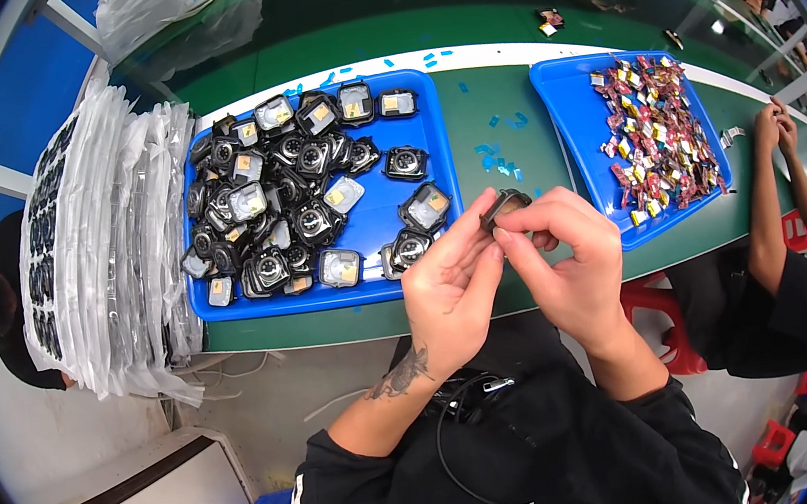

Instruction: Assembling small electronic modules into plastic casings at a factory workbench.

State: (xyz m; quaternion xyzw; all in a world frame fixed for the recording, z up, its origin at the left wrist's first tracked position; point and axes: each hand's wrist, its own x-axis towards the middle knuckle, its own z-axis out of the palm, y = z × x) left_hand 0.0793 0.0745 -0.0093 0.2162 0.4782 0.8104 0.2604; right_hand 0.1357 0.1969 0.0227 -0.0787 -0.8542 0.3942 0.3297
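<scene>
My left hand (454,291) and my right hand (571,262) meet in front of me, above the bench's near edge. Between their fingertips they grip one dark watch case (502,208), tilted and partly covered by the fingers. To the left, a blue tray (384,179) holds a heap of similar black watch cases (314,223), several with pale square faces. A second blue tray (583,154), on the right, carries a pile of small reddish flex circuits (657,145) with yellow and white bits.
Small blue film pieces (498,162) are scattered on the green bench (494,90) between the trays. Tall stacks of plastic-wrapped sheets (111,248) stand at the left. A co-worker in black (792,295) sits at the right. A clear panel and white frame run along the back.
</scene>
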